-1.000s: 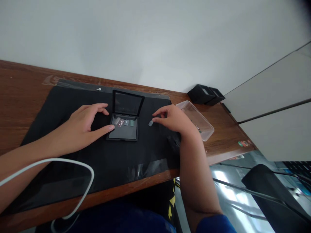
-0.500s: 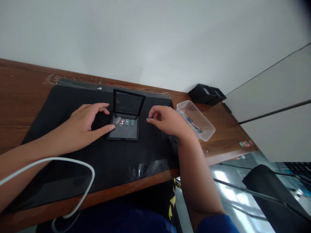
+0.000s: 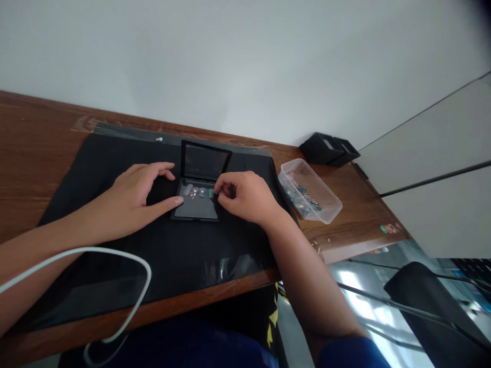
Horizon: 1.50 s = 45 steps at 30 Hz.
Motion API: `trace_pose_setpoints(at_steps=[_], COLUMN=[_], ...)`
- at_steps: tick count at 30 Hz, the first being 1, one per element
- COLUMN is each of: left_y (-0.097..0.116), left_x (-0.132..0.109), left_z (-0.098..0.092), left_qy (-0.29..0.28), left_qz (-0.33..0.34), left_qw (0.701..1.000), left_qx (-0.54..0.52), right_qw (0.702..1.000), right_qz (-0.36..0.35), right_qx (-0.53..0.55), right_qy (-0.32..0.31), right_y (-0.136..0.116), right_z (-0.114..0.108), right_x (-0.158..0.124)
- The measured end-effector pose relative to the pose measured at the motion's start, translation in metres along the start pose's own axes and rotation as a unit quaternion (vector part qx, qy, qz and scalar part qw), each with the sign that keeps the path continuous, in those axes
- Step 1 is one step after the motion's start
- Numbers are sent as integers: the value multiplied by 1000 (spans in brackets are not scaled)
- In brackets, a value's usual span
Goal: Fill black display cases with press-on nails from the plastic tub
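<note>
A black flip-lid case (image 3: pixel 196 209) lies on the mat with its lid (image 3: pixel 205 161) raised. Along the top of its grey base runs a row of small press-on nails (image 3: pixel 195 192), pinkish, patterned, bluish and green. My left hand (image 3: pixel 143 191) has its fingers spread, its thumb resting on the case's left edge. At the right end of the row, my right hand (image 3: pixel 243 194) pinches a small press-on nail between thumb and index finger. The fingertips mostly hide that nail.
To the right stands a clear plastic box (image 3: pixel 324 202) with several small nails inside. Black bins (image 3: pixel 326 148) sit behind it against the wall. A black mat (image 3: pixel 126 276) covers the wooden table (image 3: pixel 26 153). A white cable (image 3: pixel 143 286) loops across the front left.
My right hand has moved left from beside the case to the right end of the row, carrying the small nail. My left hand stays at the case's left edge.
</note>
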<state>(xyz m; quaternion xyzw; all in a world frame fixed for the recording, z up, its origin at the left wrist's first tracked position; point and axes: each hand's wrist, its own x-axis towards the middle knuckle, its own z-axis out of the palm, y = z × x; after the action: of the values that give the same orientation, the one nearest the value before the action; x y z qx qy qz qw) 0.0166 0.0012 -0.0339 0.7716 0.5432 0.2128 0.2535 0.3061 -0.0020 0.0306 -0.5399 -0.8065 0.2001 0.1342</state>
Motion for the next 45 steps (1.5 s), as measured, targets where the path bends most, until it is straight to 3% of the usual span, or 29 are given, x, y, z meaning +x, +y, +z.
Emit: trace_pose_setpoints(at_steps=[12,21,34,45], left_y=[-1,2,-5,-7], left_x=[1,1,3,5], left_z=[0,-2,0,0], left_qy=[-6,-10,2,12], left_qz=[-8,-8,-4,28], left_qw=[1000,1000,1000,1000], left_qx=[0,3,-8,-4], right_qw=[991,996,992,995], right_qz=[-48,8,23,62], right_qx=[110,82,103,60], right_qy=[-50,-47,-61,-44], right_y=[11,13,8,4], right_z=[-2,-3,0,-1], right_x=[-2,1,1,3])
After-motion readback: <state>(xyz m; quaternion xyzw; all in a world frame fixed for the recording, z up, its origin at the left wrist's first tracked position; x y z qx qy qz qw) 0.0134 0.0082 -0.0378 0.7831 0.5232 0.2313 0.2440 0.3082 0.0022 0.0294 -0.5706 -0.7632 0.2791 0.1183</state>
